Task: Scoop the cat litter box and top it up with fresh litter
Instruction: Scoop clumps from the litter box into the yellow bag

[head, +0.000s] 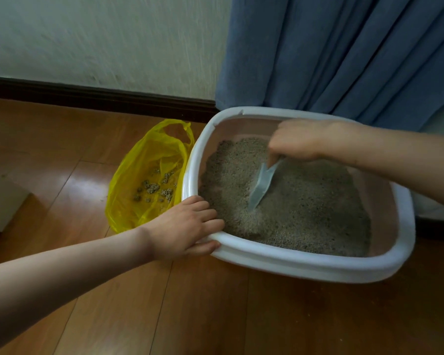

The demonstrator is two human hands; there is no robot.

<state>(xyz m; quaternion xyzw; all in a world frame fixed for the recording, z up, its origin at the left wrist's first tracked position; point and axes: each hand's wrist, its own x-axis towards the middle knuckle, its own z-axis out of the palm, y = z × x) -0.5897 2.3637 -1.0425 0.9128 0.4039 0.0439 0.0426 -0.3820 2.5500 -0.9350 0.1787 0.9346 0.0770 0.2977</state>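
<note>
A white-rimmed litter box (305,262) with pinkish inner walls sits on the wooden floor, filled with grey-brown litter (305,213). My left hand (187,229) grips the box's near-left rim, fingers curled over the edge and thumb under it. My right hand (297,142) reaches in from the right and grips the handle of a pale translucent scoop (262,184). The scoop's blade points down-left with its tip dug into the litter. A yellow plastic bag (144,180) lies open on the floor left of the box, holding several litter clumps (154,188).
A white wall with a dark baseboard (100,98) runs behind. Blue curtains (344,52) hang just behind the box at the right. A pale object (0,201) stands at the left edge. Wooden floor (190,316) spreads in front.
</note>
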